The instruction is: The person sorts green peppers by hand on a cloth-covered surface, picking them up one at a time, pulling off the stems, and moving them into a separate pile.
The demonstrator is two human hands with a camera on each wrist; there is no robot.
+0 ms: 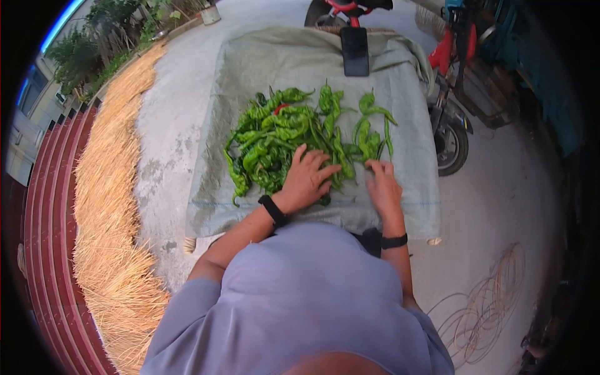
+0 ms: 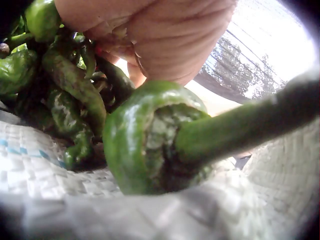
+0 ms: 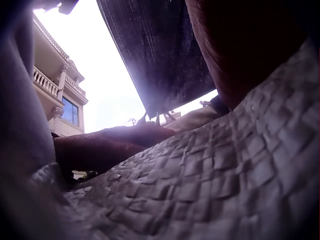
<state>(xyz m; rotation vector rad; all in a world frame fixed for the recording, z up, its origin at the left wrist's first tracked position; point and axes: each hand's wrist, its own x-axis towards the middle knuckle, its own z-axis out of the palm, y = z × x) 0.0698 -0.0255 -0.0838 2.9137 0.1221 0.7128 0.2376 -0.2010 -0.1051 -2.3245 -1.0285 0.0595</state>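
Observation:
A heap of green peppers (image 1: 269,140) lies on a pale woven sack cloth (image 1: 262,62), with one red pepper (image 1: 281,109) among them. My left hand (image 1: 306,178) rests on the near right side of the heap, its fingers spread over the peppers. In the left wrist view, a green pepper (image 2: 125,145) with a thick stem is close to the camera, below the hand (image 2: 160,35). My right hand (image 1: 384,187) is low over the cloth, fingertips right at the near end of a smaller group of peppers (image 1: 372,140). Its fingers look bent, and what lies under them is hidden.
A dark phone (image 1: 355,51) lies at the cloth's far edge. Beyond and to the right stand a red vehicle (image 1: 447,56) and its wheel (image 1: 451,147). Straw (image 1: 112,187) covers the ground at left, beside red steps (image 1: 53,219). Coiled wire (image 1: 487,306) lies at right.

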